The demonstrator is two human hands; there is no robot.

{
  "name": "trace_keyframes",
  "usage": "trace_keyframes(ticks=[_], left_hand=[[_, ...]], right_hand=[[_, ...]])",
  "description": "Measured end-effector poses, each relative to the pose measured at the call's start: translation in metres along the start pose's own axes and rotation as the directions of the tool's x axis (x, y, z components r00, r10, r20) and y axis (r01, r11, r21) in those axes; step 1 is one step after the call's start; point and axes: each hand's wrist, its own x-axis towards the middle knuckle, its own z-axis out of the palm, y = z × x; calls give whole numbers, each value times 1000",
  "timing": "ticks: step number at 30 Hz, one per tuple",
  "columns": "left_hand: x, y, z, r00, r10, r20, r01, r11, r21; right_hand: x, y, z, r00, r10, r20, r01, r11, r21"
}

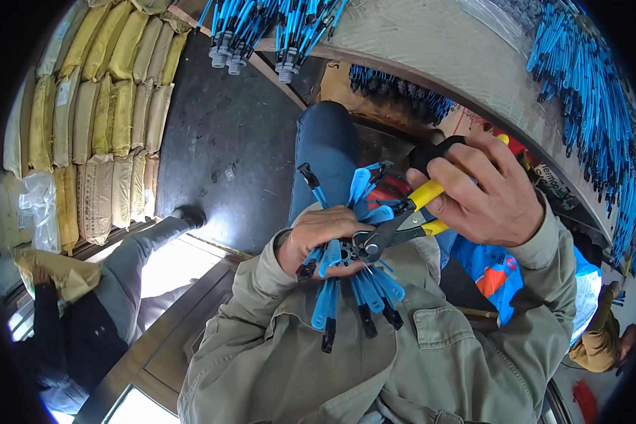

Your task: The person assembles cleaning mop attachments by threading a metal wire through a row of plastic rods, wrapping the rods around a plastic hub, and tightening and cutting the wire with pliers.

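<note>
My left hand (pixel 316 239) is closed round the middle of a piece with several flat blue arms (pixel 365 293) that fan out from a dark round hub (pixel 346 253). Black clip-like ends tip the arms. In my right hand (pixel 491 194) is a pair of pliers (pixel 425 193) with yellow handles and a dark metal head. The handles stand somewhat apart, and the pliers' head lies against the hub beside my left fingers. Whether the jaws grip anything is hidden. Both hands are in front of my chest, above my lap.
A bench (pixel 424 42) spans the far side. Bunches of blue-armed pieces hang over its edge (pixel 290 42) and pile up at right (pixel 579 85). Stacked sacks (pixel 92 120) stand at left. A person (pixel 85 311) carries a sack there; another person (pixel 601 339) is at lower right.
</note>
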Motion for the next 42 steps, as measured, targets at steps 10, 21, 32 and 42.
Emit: trace_keyframes(ticks=[10,21,32,42], left_hand=[[-2,-7,-3,998,57,30,-58,998,32],[-17,-2,-8,983,-67,-172,77,996,48],[-20,6,-15,988,-133,-81,134,991,9],[-16,12,-6,986,-165,2,165,986,-39]], right_hand=[[24,38,14,944,-329,-25,330,944,29],[16,-6,37,946,-178,-272,67,925,-375],[-9,-64,15,959,282,25,-277,952,-128],[-14,-15,-20,605,-85,792,-735,322,597]])
